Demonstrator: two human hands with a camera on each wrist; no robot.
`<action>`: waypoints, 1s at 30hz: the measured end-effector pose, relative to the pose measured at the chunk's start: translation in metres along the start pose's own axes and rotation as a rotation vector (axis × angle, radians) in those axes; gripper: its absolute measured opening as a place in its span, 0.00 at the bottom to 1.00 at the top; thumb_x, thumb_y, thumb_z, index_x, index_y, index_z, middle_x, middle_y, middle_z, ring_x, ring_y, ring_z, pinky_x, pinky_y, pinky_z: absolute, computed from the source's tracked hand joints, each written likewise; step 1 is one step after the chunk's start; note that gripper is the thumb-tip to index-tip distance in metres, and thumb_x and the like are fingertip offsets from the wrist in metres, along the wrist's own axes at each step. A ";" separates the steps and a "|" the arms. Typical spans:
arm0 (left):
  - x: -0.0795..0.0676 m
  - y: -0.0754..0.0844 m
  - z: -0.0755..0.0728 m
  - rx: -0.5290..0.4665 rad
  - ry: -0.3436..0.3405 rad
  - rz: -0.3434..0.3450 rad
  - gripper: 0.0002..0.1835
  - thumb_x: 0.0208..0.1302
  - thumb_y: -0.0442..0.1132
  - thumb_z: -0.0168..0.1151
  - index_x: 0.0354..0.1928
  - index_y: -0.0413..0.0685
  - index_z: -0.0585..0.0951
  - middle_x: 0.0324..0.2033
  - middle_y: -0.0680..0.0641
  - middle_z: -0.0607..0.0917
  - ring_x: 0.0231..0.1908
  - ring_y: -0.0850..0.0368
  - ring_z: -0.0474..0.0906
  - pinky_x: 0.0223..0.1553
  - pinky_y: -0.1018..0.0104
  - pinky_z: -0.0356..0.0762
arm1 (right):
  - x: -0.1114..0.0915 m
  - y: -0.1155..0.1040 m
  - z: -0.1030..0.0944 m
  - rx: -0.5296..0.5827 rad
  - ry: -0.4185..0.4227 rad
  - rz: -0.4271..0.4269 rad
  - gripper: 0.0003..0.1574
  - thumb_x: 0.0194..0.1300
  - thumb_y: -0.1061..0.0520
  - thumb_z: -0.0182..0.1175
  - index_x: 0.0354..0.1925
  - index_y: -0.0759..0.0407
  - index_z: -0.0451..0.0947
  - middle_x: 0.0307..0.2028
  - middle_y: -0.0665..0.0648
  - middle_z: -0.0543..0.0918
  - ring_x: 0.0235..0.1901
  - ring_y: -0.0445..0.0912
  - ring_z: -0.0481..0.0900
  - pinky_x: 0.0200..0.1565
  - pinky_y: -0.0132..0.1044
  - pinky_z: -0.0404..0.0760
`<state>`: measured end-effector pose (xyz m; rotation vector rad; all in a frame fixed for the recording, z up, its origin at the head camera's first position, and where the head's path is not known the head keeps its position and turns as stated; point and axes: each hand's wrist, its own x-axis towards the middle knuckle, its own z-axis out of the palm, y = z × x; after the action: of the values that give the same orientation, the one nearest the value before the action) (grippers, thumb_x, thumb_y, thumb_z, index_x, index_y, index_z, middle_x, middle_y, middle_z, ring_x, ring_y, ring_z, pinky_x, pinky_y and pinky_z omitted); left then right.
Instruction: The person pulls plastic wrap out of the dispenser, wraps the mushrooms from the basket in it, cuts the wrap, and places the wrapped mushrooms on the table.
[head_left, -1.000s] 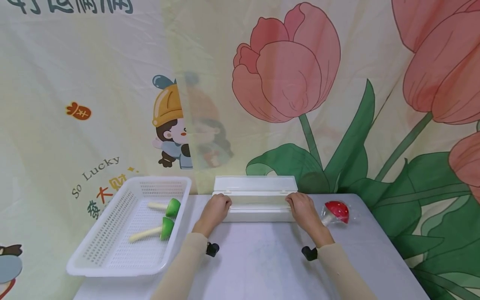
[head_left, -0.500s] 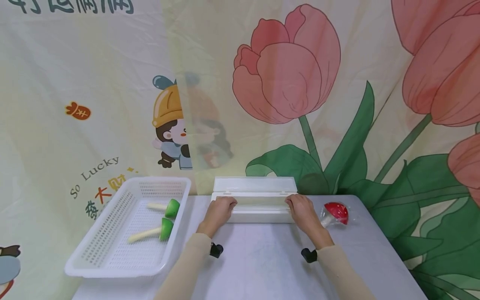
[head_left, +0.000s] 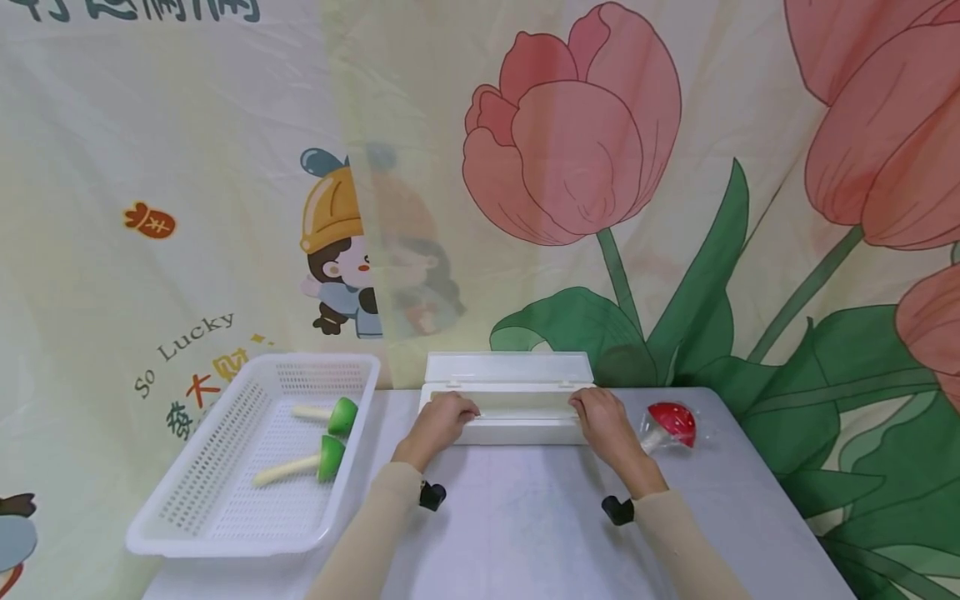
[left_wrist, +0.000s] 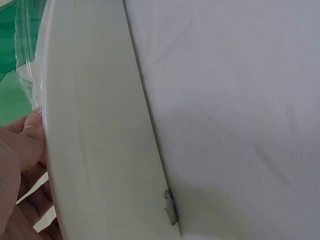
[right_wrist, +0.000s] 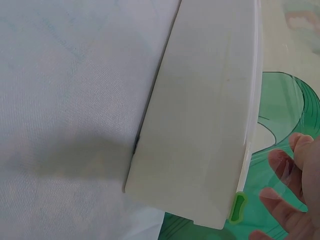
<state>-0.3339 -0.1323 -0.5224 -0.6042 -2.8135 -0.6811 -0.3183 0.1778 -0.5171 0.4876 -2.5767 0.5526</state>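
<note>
A long white cling film dispenser (head_left: 521, 432) lies at the back of the table, its lid (head_left: 510, 367) raised behind it. At its left end my left hand (head_left: 441, 423) pinches the clear film (left_wrist: 31, 60) between thumb and fingers, right by the dispenser's rim. My right hand (head_left: 606, 422) is at the other end; in the right wrist view its thumb and forefinger pinch the clear sheet a little off the rim, the other fingers spread. A green slider (right_wrist: 238, 207) shows at the dispenser's end there.
To the left stands a white perforated basket (head_left: 150, 533) holding two green-capped toy mushrooms (head_left: 330, 458) with pale stems. A red-capped mushroom (head_left: 673, 423) in clear wrapping lies right of my right hand. Behind the table (head_left: 525, 533) hangs a printed floral cloth (head_left: 420, 83).
My left hand has shifted a little to the right along the dispenser. The right hand has stayed almost in place, and the lid remains raised.
</note>
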 end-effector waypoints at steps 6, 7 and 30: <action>0.001 0.002 -0.001 0.010 0.007 -0.066 0.04 0.70 0.38 0.67 0.37 0.49 0.88 0.34 0.51 0.88 0.41 0.53 0.84 0.46 0.53 0.82 | 0.000 -0.001 -0.001 -0.004 0.007 -0.018 0.04 0.69 0.61 0.66 0.41 0.61 0.81 0.37 0.58 0.86 0.43 0.56 0.83 0.50 0.54 0.83; 0.002 0.002 -0.001 0.020 0.010 -0.066 0.04 0.70 0.38 0.66 0.36 0.49 0.88 0.34 0.51 0.88 0.40 0.53 0.84 0.45 0.53 0.82 | 0.000 -0.001 -0.001 -0.004 0.003 -0.013 0.04 0.69 0.61 0.66 0.41 0.61 0.81 0.37 0.58 0.86 0.43 0.55 0.82 0.50 0.54 0.83; 0.001 0.005 0.004 -0.048 0.000 -0.033 0.05 0.70 0.41 0.67 0.41 0.51 0.89 0.38 0.53 0.90 0.42 0.57 0.84 0.48 0.58 0.82 | -0.011 0.003 0.001 0.063 -0.106 0.069 0.27 0.65 0.50 0.72 0.56 0.62 0.78 0.43 0.58 0.83 0.52 0.56 0.77 0.54 0.56 0.79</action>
<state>-0.3332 -0.1262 -0.5234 -0.5667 -2.8201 -0.7562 -0.3110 0.1827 -0.5237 0.4619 -2.6925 0.6503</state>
